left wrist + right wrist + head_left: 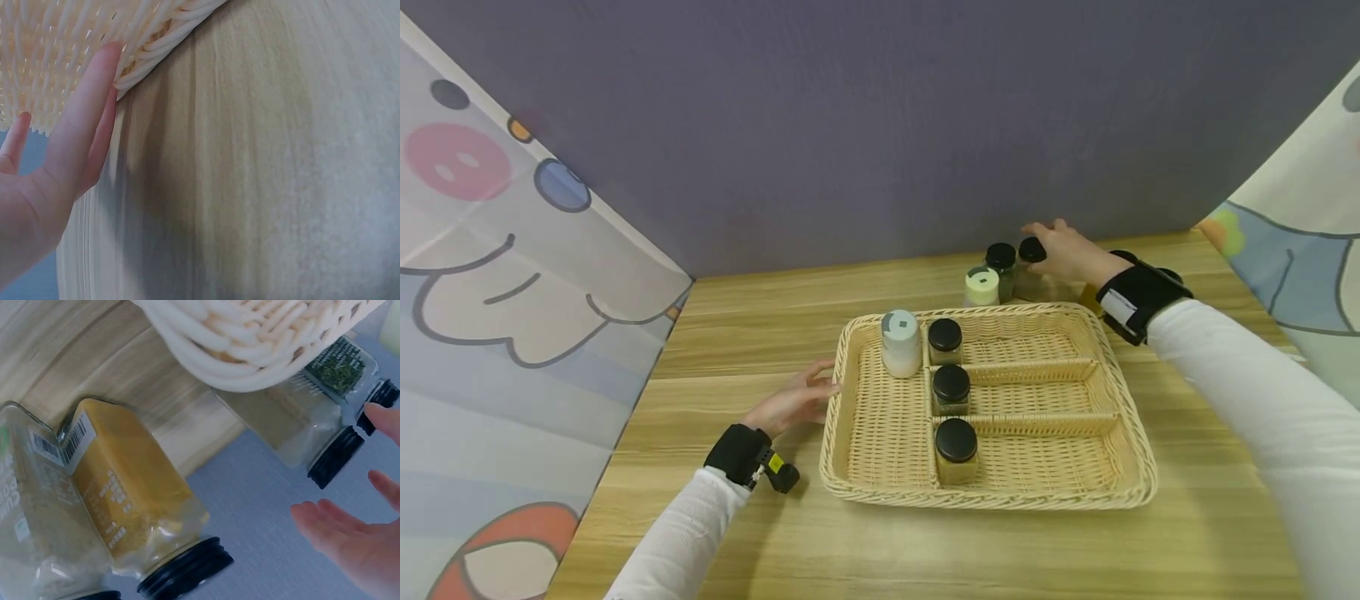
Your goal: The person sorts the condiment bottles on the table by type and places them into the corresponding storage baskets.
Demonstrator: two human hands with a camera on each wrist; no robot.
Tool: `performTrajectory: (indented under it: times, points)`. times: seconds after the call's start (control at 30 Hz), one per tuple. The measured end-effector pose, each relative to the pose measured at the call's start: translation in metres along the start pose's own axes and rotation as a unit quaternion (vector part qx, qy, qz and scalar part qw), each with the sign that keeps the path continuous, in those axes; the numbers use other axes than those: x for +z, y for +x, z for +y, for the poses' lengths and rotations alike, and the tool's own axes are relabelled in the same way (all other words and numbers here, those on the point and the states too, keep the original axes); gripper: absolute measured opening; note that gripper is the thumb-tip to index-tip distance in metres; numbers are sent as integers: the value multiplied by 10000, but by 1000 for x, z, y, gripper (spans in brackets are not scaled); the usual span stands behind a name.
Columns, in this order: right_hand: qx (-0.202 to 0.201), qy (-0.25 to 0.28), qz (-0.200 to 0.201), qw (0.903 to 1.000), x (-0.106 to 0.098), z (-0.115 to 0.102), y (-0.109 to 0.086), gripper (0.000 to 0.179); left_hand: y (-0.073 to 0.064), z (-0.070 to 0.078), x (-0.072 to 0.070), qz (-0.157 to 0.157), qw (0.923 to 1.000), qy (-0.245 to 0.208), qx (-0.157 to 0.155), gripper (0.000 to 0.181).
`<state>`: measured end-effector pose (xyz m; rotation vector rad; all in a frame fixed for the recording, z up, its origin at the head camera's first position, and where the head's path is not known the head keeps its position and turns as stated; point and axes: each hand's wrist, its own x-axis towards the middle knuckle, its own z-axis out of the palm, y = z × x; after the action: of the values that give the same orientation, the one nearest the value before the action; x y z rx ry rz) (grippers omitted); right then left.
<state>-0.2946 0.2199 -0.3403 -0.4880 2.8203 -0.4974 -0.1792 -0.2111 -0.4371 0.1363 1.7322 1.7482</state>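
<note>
My left hand (793, 400) rests its extended fingers against the left side of a wicker basket (988, 501). In the left wrist view those fingers lie along the woven wall. Beyond the basket's far rim, my right hand (1067, 252) reaches to a spice jar with a black lid (1032, 249). Seen from the right wrist, its fingers are spread around the lid of this jar of pale powder (281, 422), with a gap to it. A jar of green herbs (340, 365) stands beside that one.
The basket holds a white-capped shaker (901, 343) and three black-lidded jars, one (957, 450) in the front compartment. A yellow-capped shaker (982, 286) stands behind the rim. Near the right wrist are a yellow spice jar (134, 487) and a pale one (44, 512). A grey wall (850, 142) backs the table.
</note>
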Motion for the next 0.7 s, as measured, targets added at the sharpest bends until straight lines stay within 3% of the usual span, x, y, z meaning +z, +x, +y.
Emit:
performTrajectory:
  times: [0.5, 0.7]
  points:
    - [65, 111, -198, 9997, 17, 10, 11, 65, 0, 0, 1, -23, 10000, -63, 38, 51]
    - [11, 39, -75, 10000, 21, 13, 13, 65, -1, 0, 1, -37, 10000, -60, 9, 51]
